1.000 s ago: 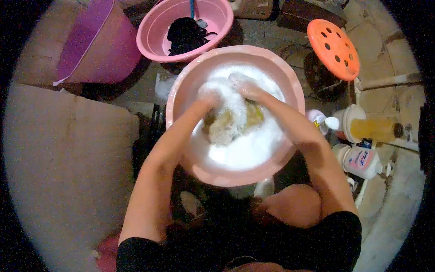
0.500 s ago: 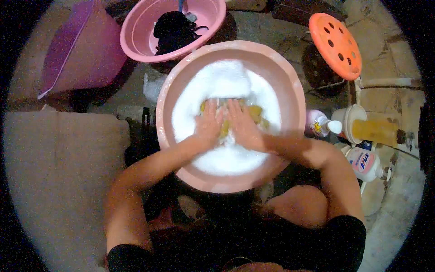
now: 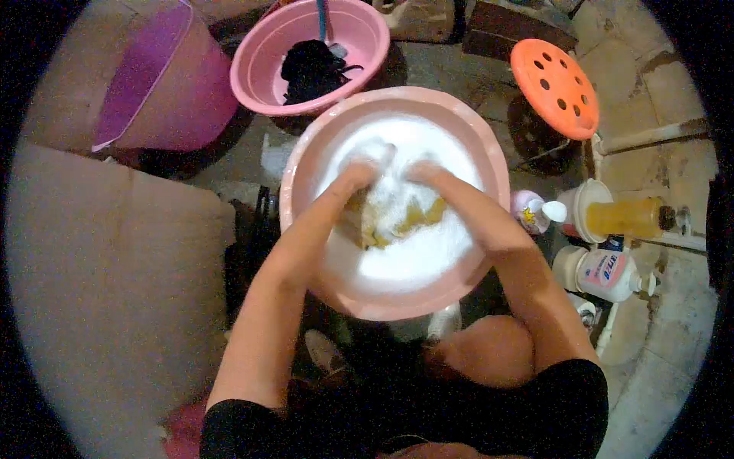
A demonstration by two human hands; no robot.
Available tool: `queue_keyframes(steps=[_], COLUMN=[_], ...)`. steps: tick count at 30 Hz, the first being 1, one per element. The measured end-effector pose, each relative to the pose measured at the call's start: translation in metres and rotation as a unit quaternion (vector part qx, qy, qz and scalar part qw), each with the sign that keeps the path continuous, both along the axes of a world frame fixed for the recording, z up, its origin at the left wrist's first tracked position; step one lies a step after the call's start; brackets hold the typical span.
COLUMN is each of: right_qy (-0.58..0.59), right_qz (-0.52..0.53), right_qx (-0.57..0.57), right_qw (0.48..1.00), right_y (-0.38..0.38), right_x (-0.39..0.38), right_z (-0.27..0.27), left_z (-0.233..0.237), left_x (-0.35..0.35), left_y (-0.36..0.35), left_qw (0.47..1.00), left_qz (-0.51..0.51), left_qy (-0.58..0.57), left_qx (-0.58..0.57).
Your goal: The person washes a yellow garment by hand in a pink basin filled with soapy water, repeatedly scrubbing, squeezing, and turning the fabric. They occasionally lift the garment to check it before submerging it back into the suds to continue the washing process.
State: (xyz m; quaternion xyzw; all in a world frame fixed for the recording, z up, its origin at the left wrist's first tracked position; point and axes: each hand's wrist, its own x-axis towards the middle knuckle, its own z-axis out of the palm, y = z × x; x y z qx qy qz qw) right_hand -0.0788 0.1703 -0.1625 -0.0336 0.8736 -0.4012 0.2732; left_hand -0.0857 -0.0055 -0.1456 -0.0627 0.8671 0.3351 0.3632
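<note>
Wash basin: a round pale-pink wash basin (image 3: 493,164) sits just in front of the person's knees, nearly full of white suds (image 3: 413,256).
Yellow cloth: the yellow cloth (image 3: 424,216) lies in the middle of the wash basin, half buried. Bunched folds of it show through the suds between and under the two wrists.
Left hand: the left hand (image 3: 358,178) comes in from 7 o'clock and is sunk into the suds at the 11 o'clock edge of the yellow cloth, pressing on it. Foam coats the fingers, so I cannot tell whether they are clenched or spread.
Right hand: the right hand (image 3: 425,172) comes in from 5 o'clock and rests on the cloth at about 1 o'clock, just beside the left hand. Its fingers are also lost in foam, so its grip cannot be told.
Pink basin: a smaller pink basin (image 3: 260,73) touches or nearly touches the wash basin's rim at 11 o'clock. It holds dark clothes (image 3: 310,65), and a blue handle (image 3: 324,17) stands up out of them.
Purple bucket: a purple bucket (image 3: 157,84) stands at 10 o'clock, next to the pink basin.
Orange stool: a round orange stool (image 3: 554,86) with holes in its seat stands at 2 o'clock, apart from the wash basin.
Bottles: at 3 o'clock a pink pump bottle (image 3: 526,212) stands just beside the rim. Farther out a yellow bottle (image 3: 627,218) lies on its side. At 4 o'clock there is a white detergent bottle (image 3: 604,271) with a label.
Floor: a grey slab (image 3: 99,268) fills the 8 to 9 o'clock side.
</note>
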Motion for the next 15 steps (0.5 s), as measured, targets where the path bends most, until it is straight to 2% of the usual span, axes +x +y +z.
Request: queue_keyframes(steps=[2, 3, 4, 5, 6, 8, 9, 11, 13, 14, 15], right_qy=[0.06, 0.075, 0.086, 0.087, 0.089, 0.113, 0.201, 0.227, 0.249, 0.234, 0.218], right_qz=[-0.036, -0.047, -0.055, -0.031, 0.007, 0.154, 0.228, 0.207, 0.187, 0.212, 0.237], right_qx=[0.003, -0.01, -0.003, 0.015, 0.042, 0.167, 0.254, 0.256, 0.258, 0.307, 0.354], right_qw=[0.998, 0.996, 0.995, 0.996, 0.995, 0.967, 0.918, 0.916, 0.914, 0.898, 0.878], right_y=[-0.004, -0.006, -0.003, -0.002, -0.002, 0.0, 0.004, -0.005, -0.023, -0.035, -0.039], right_x=[0.004, 0.005, 0.026, 0.037, 0.05, 0.076, 0.091, 0.119, 0.122, 0.118, 0.116], right_z=[0.014, 0.024, 0.039, 0.059, 0.074, 0.103, 0.095, 0.058, 0.034, 0.027, 0.02], left_z=[0.049, 0.088, 0.081, 0.07, 0.07, 0.072, 0.07, 0.06, 0.043, 0.036, 0.021], left_x=[0.012, 0.03, 0.042, 0.048, 0.055, 0.079, 0.092, 0.104, 0.11, 0.111, 0.106], left_y=[-0.003, -0.004, -0.009, -0.012, -0.018, -0.031, -0.036, -0.038, -0.037, -0.029, -0.026], left_qw=[0.996, 0.991, 0.959, 0.877, 0.878, 0.909, 0.91, 0.9, 0.873, 0.856, 0.857], left_qz=[-0.028, -0.068, -0.091, -0.195, -0.191, -0.285, -0.329, -0.374, -0.367, -0.362, -0.366], left_qy=[0.075, 0.097, 0.143, 0.329, 0.329, 0.279, 0.249, 0.216, 0.285, 0.316, 0.313], left_qx=[0.033, 0.067, 0.227, 0.293, 0.291, 0.117, 0.032, -0.05, -0.15, -0.189, -0.183])
